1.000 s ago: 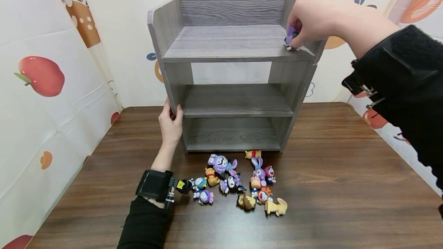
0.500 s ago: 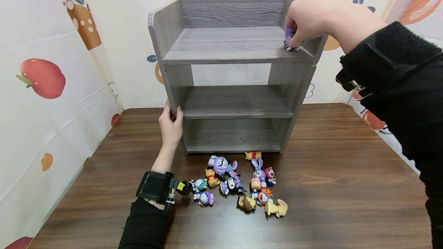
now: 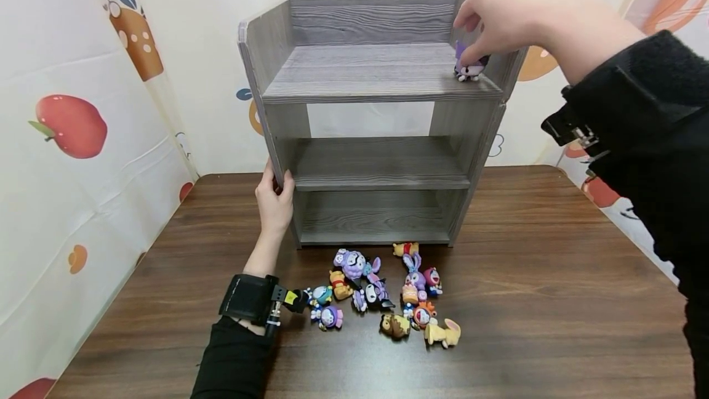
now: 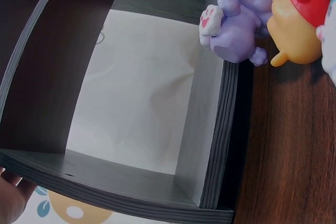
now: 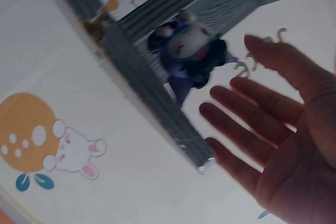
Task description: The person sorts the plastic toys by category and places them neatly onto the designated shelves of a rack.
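Observation:
A grey wooden shelf unit (image 3: pixel 354 72) stands on the table, with a top deck and two lower shelves. On the right end of its top deck stands a small purple-and-black toy figurine (image 3: pixel 472 71) with a white face. My right hand (image 3: pixel 506 20) is right above and beside it, thumb and fingers parted. In the right wrist view, the fingers (image 5: pixel 247 114) are spread apart and the figurine (image 5: pixel 186 48) sits clear of them. With my left hand (image 3: pixel 275 202) I grip the unit's left side panel; its fingertips are partly hidden behind the board.
Several toy figurines lie in front of the unit: a large purple one (image 3: pixel 350 263), a bear in a red shirt (image 3: pixel 340 286), a brown one (image 3: pixel 394 325) and a yellow long-eared one (image 3: pixel 443 333). A patterned cloth (image 3: pixel 210 48) hangs behind the brown table (image 3: pixel 554 276).
My right hand has let go of the figurine, parting thumb and fingers and lifting slightly; the figurine stays on the top deck. The left hand keeps its hold on the panel.

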`<state>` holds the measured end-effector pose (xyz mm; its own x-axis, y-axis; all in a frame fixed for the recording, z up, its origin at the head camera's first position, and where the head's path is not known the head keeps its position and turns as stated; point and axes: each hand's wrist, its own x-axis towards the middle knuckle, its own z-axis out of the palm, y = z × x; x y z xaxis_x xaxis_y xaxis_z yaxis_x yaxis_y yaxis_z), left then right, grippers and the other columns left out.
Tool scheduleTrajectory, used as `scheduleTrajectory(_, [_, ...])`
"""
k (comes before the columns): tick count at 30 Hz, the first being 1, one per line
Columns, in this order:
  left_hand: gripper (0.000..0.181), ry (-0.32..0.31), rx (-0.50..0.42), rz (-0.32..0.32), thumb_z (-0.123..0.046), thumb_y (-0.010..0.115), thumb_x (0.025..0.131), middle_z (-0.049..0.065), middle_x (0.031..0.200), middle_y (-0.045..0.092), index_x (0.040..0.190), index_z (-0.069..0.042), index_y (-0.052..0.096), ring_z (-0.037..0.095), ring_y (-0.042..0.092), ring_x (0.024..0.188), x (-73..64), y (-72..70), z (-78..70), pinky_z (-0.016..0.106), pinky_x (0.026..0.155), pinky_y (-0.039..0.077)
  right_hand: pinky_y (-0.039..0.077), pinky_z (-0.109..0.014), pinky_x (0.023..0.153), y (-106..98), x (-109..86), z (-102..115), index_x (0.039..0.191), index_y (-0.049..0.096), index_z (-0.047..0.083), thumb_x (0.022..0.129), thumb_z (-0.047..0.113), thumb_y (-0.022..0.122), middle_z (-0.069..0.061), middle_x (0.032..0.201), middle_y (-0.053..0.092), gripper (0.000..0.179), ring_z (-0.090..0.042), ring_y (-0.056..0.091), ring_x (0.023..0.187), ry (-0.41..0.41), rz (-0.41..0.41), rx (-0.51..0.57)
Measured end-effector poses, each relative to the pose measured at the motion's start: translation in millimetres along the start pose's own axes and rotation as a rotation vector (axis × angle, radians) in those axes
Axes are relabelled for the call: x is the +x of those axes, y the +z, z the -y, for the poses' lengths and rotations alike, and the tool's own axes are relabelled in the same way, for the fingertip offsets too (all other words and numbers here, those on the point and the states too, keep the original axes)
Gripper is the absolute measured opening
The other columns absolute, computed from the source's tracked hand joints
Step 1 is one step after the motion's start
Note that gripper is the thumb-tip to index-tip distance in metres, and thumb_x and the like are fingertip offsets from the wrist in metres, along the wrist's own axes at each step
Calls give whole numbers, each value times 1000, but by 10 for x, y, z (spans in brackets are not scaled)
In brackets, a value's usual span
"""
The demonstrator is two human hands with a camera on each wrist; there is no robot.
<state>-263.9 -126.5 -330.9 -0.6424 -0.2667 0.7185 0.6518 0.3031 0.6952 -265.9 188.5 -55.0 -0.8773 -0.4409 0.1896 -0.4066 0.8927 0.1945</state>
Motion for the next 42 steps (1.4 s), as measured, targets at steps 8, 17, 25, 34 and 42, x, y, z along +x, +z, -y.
scheduleTrajectory(8, [42, 8, 7, -16, 1, 48, 83, 24, 93, 60, 125, 1, 47, 5, 50, 66, -10, -27, 50, 12, 53, 41, 41, -43, 69, 96, -268, 38, 111, 58, 1, 80, 33, 62, -17, 95, 59, 44, -28, 51, 86, 32, -222, 69])
scheduleTrajectory(17, [42, 2, 6, -13, 3, 48, 83, 25, 94, 59, 125, 3, 46, 7, 50, 67, -1, -23, 58, 12, 54, 41, 38, -25, 56, 464, -894, 286, 99, 66, 14, 80, 35, 62, 1, 79, 64, 29, -12, 56, 65, 31, -503, 128])
scheduleTrajectory(25, [39, -4, 3, -10, 9, 45, 82, 31, 94, 57, 121, 11, 45, 8, 51, 69, -23, -31, -213, 10, 56, 40, 44, -26, 55, 897, -1381, 629, 86, 67, 5, 71, 10, 70, -2, 71, 65, 16, -14, 58, 59, -88, -634, 254])
scheduleTrajectory(34, [38, -5, 5, 5, 9, 46, 83, 32, 96, 57, 121, 11, 46, 12, 51, 69, -19, -46, -271, 11, 56, 41, 47, -27, 54, 1664, -1468, 744, 84, 66, 5, 73, 7, 69, 1, 70, 63, 11, -8, 56, 59, -34, -423, 473])
scheduleTrajectory(42, [38, 3, 7, -1, 9, 46, 82, 32, 97, 57, 120, 12, 47, 14, 52, 70, -15, -44, -283, 11, 57, 41, 46, -22, 52, 2205, -1404, 848, 82, 64, 2, 75, 5, 67, 4, 65, 60, 9, -6, 55, 57, -48, -197, 645])
